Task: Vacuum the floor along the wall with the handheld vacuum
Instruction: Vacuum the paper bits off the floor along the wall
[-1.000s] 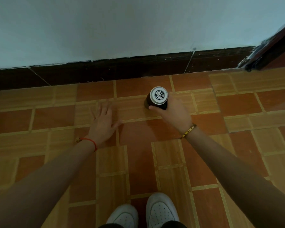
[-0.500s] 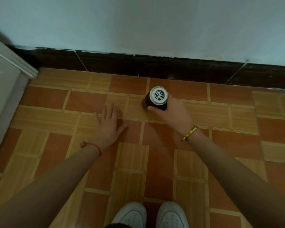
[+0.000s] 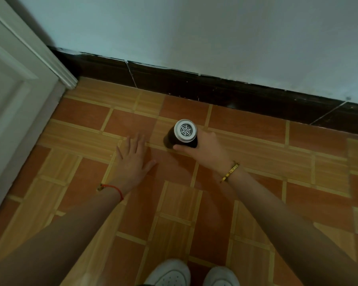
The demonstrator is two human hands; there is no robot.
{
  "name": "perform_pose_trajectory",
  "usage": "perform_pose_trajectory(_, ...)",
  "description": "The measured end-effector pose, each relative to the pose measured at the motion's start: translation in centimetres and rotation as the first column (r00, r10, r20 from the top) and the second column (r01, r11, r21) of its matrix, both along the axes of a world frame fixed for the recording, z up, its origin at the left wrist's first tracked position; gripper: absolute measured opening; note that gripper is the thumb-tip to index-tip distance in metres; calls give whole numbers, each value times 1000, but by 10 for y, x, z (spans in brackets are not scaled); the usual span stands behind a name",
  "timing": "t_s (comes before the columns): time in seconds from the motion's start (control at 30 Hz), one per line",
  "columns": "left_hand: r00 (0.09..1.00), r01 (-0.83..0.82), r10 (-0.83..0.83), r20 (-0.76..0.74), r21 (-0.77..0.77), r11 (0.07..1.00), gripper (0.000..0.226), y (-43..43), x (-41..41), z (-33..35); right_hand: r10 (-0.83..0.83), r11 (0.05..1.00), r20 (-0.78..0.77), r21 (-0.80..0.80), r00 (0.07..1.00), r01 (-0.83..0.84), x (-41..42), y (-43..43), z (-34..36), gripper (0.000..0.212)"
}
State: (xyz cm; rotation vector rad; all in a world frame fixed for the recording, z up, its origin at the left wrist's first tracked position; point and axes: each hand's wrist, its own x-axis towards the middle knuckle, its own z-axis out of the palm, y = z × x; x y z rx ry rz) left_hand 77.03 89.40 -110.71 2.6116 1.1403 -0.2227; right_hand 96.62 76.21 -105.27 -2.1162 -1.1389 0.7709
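Centre of frame, right hand [image 3: 207, 149] grips the handheld vacuum [image 3: 182, 134], grille end up, on the tiled floor [image 3: 256, 162] near the dark baseboard [image 3: 215, 87]; left hand [image 3: 132, 159] spread flat, empty. White door frame [image 3: 29, 79] upper left.

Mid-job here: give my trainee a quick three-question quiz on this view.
1. True or false: the left hand grips the vacuum.
2. What lies at the far left? A) door frame B) bucket C) chair
3. Fill in: the vacuum stands upright on the ____, short of the baseboard.

Key: 1 false, the right hand holds it and the left is spread open; 2 A, door frame; 3 floor.
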Motion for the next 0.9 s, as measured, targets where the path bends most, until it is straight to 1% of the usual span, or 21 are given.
perform_pose_trajectory(0.1,1000,-24,24,-12,7,1000,88,2,-11,5,26,1000,-4,-11,1000,-27,1,9,0,74)
perform_pose_trajectory(0.23,998,-63,63,-7,3,998,86,6,-31,14,-28,999,13,27,1000,28,-5,23,0,76)
perform_pose_trajectory(0.33,995,-96,96,-23,18,995,85,9,-48,19,-26,999,45,41,999,24,-17,37,-1,76)
perform_pose_trajectory(0.43,990,-140,140,-22,16,990,84,10,-70,23,41,998,19,41,999,-42,-39,53,-3,76)
perform_pose_trajectory(0.53,980,-197,197,-9,2,980,84,10,-100,23,161,987,10,19,987,-161,-67,66,-3,72)
perform_pose_trajectory(0.67,960,-281,281,-9,-9,960,85,9,-138,24,274,961,-29,31,961,-273,-101,80,0,74)
perform_pose_trajectory(0.77,935,-353,353,-45,-9,935,86,9,-168,27,312,949,7,36,950,-312,-124,92,2,72)
perform_pose_trajectory(0.9,907,-418,417,-58,-8,908,85,6,-207,29,305,948,61,70,950,-309,-146,108,5,70)
